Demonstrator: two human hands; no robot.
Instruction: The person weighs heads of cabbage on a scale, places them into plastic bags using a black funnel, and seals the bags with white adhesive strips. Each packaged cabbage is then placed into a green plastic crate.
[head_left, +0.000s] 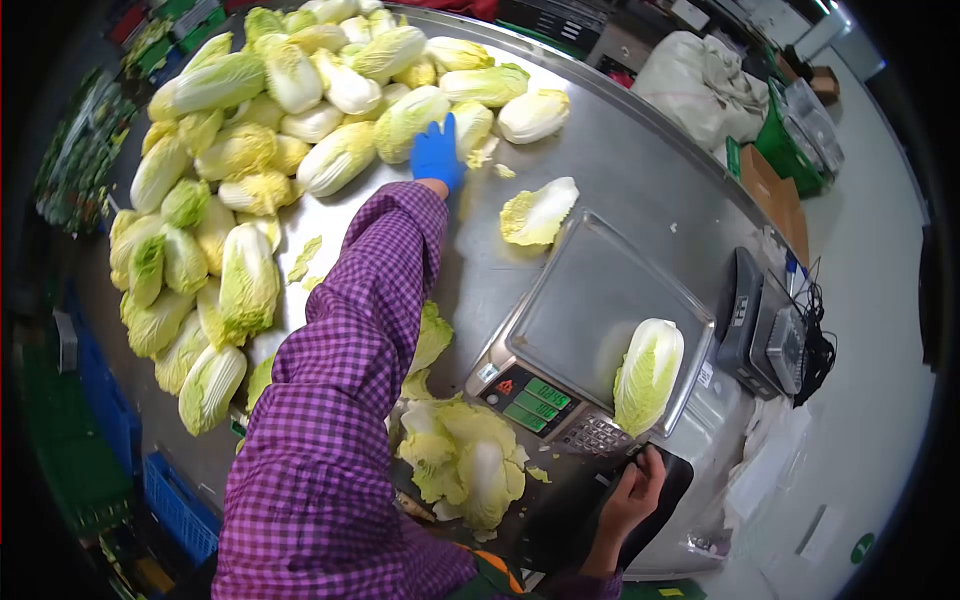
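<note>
My left hand [436, 158], in a blue glove, reaches to the near edge of a heap of napa cabbages [290, 75]. Its fingers are stretched out and apart over a pale green napa cabbage [408, 118], with another close on its right. My bare right hand [635, 490] is by the front edge of a digital scale [612, 285], over a black flat thing [565, 525]. Its fingers are loosely bent, and nothing shows clearly in them. One trimmed napa cabbage [650, 372] lies on the scale's pan, near the keypad [592, 434].
A loose cabbage leaf [540, 212] lies beyond the scale on the metal table [600, 130]. Torn outer leaves [465, 455] are piled left of the scale. A dark device [755, 320] with cables stands at the right. Blue crates [180, 505] are below the table at left.
</note>
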